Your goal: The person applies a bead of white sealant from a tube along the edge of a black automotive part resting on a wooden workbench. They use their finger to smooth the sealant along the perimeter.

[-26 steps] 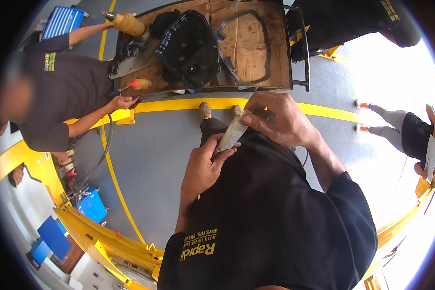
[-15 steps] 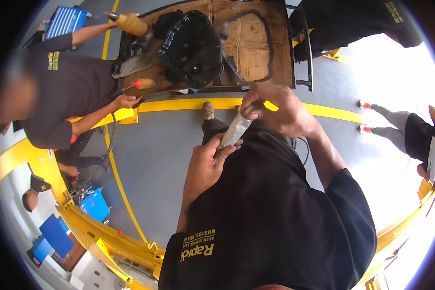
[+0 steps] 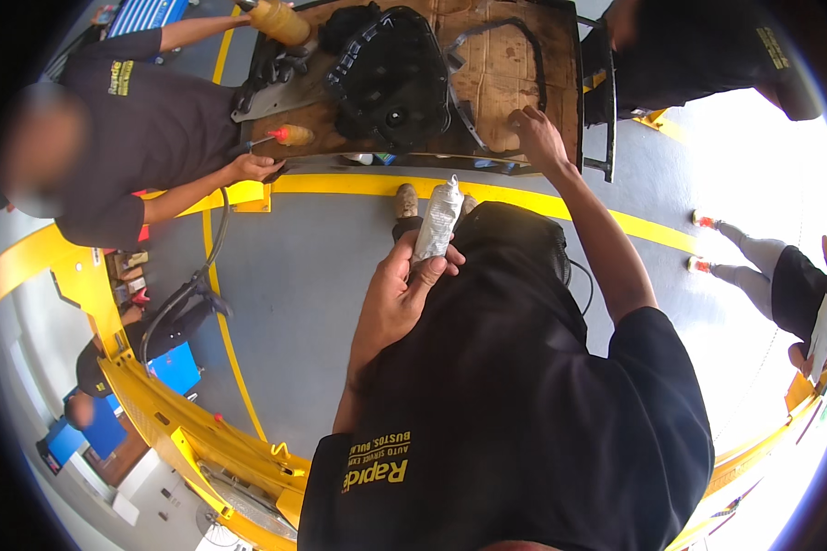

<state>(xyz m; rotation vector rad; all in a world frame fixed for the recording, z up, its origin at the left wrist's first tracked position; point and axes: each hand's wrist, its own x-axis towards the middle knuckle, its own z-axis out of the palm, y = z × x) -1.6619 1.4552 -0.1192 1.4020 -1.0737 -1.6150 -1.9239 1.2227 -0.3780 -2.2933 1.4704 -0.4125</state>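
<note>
Silver tube [image 3: 437, 225] is projecting from the left grip [image 3: 404, 285], which is clasping its lower end; the right grip [image 3: 538, 138], closure unclear, is hovering beside the gasket [image 3: 538, 73], lying loose alongside the pan [image 3: 390, 78].

Harsh white glare burns out the floor [image 3: 735, 165] right of the worktop [image 3: 496, 78]; left of it a person's head [image 3: 44, 142] is blurred; below it a yellow beam [image 3: 161, 427] bows with fisheye distortion.
</note>
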